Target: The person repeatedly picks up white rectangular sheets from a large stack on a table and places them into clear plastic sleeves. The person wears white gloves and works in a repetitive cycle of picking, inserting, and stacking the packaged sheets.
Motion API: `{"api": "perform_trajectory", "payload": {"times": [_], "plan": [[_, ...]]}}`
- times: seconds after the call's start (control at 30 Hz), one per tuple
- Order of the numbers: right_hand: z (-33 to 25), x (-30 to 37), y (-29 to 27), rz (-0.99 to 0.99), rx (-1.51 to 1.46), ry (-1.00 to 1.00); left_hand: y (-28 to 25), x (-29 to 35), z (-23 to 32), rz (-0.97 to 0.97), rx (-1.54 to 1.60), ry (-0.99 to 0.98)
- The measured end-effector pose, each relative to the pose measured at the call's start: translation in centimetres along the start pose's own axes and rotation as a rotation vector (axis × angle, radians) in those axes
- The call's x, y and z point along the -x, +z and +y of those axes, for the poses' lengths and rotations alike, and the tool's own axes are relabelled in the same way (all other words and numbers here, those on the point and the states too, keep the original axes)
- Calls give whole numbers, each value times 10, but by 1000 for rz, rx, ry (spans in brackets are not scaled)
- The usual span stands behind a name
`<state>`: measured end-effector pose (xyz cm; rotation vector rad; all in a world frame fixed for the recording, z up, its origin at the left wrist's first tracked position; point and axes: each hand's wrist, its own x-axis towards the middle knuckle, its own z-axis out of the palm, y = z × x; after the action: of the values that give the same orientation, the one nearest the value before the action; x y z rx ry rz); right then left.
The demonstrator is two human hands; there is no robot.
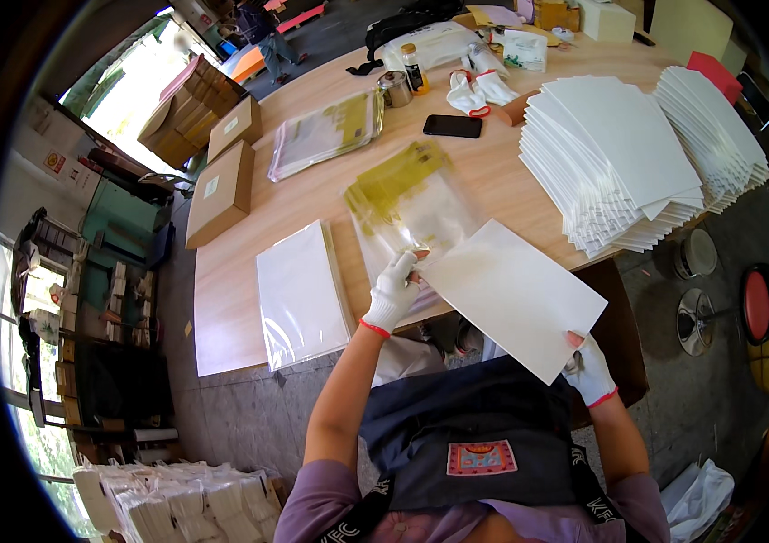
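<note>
My right hand (589,369), in a white glove with a red cuff and bare fingertips, grips the near right corner of a white board (520,299). The board slants over the table's front edge. At the board's far left corner, my gloved left hand (394,290) has its fingers bent round the near end of a clear plastic bag (429,213) with a yellow-green printed band. That bag lies on top of others like it. Exactly how the fingertips meet bag and board is hard to make out. Left of this hand lies a stack of bagged white boards (303,294).
Fanned stacks of white boards (620,145) stand at right. Another pile of printed bags (328,134), a black phone (453,126), a metal tin (394,89), a jar (414,69) and spare gloves (482,90) lie farther back. Cardboard boxes (221,196) line the left edge; a stool (694,321) stands at right.
</note>
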<state>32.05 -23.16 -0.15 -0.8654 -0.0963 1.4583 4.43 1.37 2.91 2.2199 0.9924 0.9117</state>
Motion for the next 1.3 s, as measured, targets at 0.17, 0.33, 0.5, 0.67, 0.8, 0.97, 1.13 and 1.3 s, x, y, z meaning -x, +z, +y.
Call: {"api": "perform_trajectory", "payload": {"times": [0.17,0.33,0.5,0.67,0.8,0.97,1.13,1.3], "plan": [[13,0,10,111,8,-47,1,10,23,40,-317,-51],[14,14,13,66,10,5,11,44,22,332,-306,-60],[13,20,10,-45,80,33,21,60,20,429,-295,-105],[21,33,48,154,83,20,71,77,29,679,764,-196],[24,51,52,40,193,82,110,68,46,715,1175,-542],[32,55,54,29,305,158,153,98,29,108,1064,-461],[97,-16,27,108,227,333,164,155,25,-61,845,-273],[103,-77,84,2,-244,194,144,135,37,236,1222,-1093]]}}
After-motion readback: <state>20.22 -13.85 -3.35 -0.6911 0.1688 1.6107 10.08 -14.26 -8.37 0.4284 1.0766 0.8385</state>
